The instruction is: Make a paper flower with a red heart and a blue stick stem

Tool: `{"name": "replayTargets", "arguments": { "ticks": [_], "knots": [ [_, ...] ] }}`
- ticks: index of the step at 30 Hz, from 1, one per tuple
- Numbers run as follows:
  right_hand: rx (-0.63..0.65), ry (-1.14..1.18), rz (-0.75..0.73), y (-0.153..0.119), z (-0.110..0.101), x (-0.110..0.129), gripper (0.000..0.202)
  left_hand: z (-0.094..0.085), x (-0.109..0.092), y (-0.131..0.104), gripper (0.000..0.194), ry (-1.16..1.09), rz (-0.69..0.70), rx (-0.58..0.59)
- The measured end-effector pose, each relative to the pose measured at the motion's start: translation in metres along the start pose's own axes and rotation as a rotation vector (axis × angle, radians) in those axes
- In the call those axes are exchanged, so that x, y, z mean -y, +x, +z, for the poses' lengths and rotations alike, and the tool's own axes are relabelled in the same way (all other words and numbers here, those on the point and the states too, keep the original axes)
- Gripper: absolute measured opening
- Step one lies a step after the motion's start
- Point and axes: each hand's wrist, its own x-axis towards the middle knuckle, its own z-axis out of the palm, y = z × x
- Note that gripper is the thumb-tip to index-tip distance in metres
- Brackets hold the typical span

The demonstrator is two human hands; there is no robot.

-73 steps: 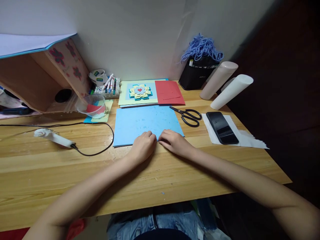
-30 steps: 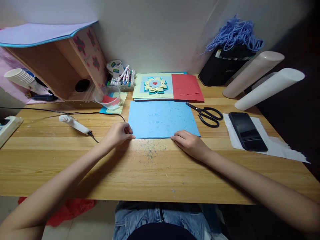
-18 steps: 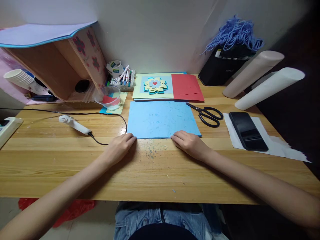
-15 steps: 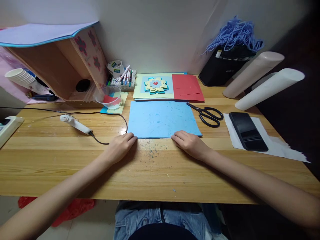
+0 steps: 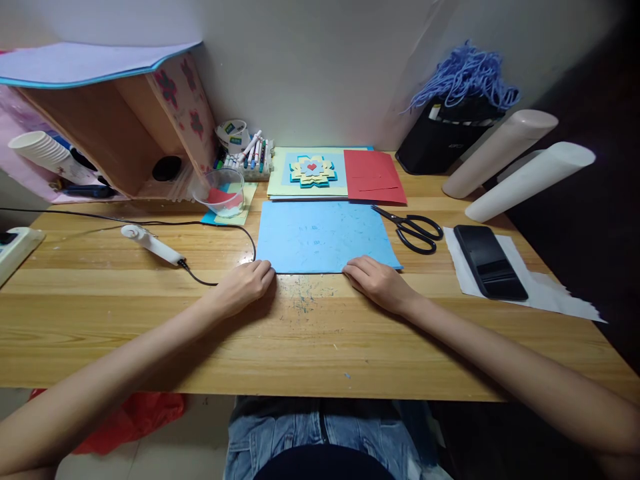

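Note:
Flat on the wooden desk lies light blue paper (image 5: pixel 325 233), with faint marks and small dark scraps on it. My left hand (image 5: pixel 249 283) is closed at its near left corner, fingers bent together on the edge. Further right along the same near edge, my right hand (image 5: pixel 373 280) is closed too, its fingertips on the paper and the thumb mostly hidden. Black-handled scissors (image 5: pixel 417 232) rest just past the paper's right side. Behind it is a layered paper flower (image 5: pixel 313 172) with a red heart, next to red paper (image 5: pixel 375 177).
Left of the paper are a white corded tool (image 5: pixel 153 245), a clear plastic cup (image 5: pixel 220 193) and several markers (image 5: pixel 253 157). An open box (image 5: pixel 115 127) stands at the back left. To the right are a phone (image 5: pixel 490 262), white rolls (image 5: pixel 530 180) and a black holder (image 5: pixel 435 140) with blue yarn.
The camera view has shifted slightly. Both hands stay at the same places on the blue paper's near edge, and nothing on the desk has visibly moved.

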Motion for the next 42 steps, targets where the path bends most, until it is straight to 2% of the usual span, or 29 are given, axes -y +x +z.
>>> {"name": "replayTargets", "arguments": {
  "ticks": [5,11,14,18,23,30,36,42],
  "knots": [
    [0.017,-0.019,0.014,0.002,-0.001,0.001,0.023,0.002,-0.002,0.000,0.024,0.021,-0.054,-0.074],
    [0.014,-0.101,-0.064,0.003,-0.005,0.002,0.025,-0.006,-0.005,-0.003,0.028,0.012,-0.010,-0.063],
    [0.008,-0.115,-0.076,0.003,-0.004,0.002,0.024,-0.007,-0.019,0.004,0.032,-0.051,0.025,-0.119],
    [0.006,-0.119,-0.087,0.004,-0.005,0.004,0.023,-0.006,-0.050,0.032,0.034,-0.188,0.104,-0.221],
    [-0.001,-0.124,-0.090,0.005,-0.006,0.005,0.024,-0.003,-0.072,0.058,0.036,-0.244,0.075,-0.229],
    [-0.033,-0.130,-0.111,0.006,-0.006,0.006,0.023,-0.001,-0.071,0.062,0.031,-0.168,0.023,-0.238],
    [-0.069,-0.128,-0.116,0.006,-0.006,0.005,0.023,-0.015,-0.061,0.068,0.026,-0.171,0.031,-0.073],
    [-0.061,-0.097,-0.030,0.003,-0.005,0.005,0.025,-0.022,-0.055,0.062,0.017,-0.194,-0.039,-0.058]
  ]
}}
